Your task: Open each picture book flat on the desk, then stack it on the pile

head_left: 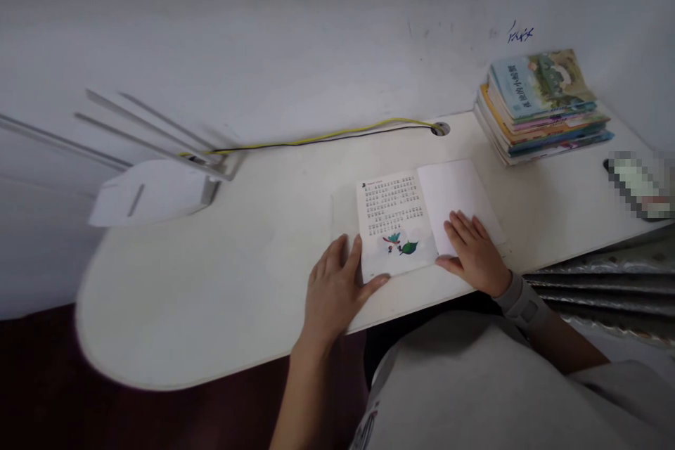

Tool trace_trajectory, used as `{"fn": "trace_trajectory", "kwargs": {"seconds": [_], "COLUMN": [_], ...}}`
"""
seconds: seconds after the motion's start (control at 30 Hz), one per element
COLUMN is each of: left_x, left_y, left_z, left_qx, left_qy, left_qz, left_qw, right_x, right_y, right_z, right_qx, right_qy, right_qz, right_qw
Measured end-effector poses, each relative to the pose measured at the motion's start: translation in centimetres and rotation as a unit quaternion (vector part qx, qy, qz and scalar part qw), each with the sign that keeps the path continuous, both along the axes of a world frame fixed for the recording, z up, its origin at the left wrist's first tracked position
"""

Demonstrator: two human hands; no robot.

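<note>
An open book lies on the white table. Its left page shows printed text and a drawing of a dragonfly and a green leaf; the right page looks blank. My left hand rests at the book's lower left corner, fingers spread, the thumb along the bottom edge. Flat on the blank page lies my right hand, its fingers stretched out and a grey band round the wrist. Neither hand grips anything.
A stack of books stands at the back right, with a phone, partly blurred, near the right edge. A white router with long antennas sits at the left. Yellow and black cables run along the wall into a table hole.
</note>
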State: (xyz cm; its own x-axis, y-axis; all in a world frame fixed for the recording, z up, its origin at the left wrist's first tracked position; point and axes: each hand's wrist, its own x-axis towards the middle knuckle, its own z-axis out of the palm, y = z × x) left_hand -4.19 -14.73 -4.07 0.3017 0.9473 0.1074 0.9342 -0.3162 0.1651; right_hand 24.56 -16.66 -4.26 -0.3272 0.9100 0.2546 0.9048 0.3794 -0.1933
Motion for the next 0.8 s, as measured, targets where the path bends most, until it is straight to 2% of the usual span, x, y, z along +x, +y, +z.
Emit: {"fn": "trace_trajectory", "kwargs": {"seconds": [0.33, 0.53, 0.8], "left_x": [1.0, 1.1, 1.3], "left_y": [0.2, 0.3, 0.2], "left_z": [1.4, 1.4, 1.8], "left_qx": [-0.032, -0.029, -0.044], "left_qy": [0.024, 0.028, 0.034], "left_qz": [0.017, 0.019, 0.020], "left_qw": [0.999, 0.999, 0.998], "right_x": [0.3, 0.3, 0.4], "right_y": [-0.1, -0.2, 0.0], "right_z": [0.2, 0.6, -0.1], "right_qx": [-0.008, -0.008, -0.003], "right_qy": [0.014, 0.004, 0.002], "right_qz": [-0.012, -0.010, -0.007], "right_qw": [1.000, 1.000, 1.000]}}
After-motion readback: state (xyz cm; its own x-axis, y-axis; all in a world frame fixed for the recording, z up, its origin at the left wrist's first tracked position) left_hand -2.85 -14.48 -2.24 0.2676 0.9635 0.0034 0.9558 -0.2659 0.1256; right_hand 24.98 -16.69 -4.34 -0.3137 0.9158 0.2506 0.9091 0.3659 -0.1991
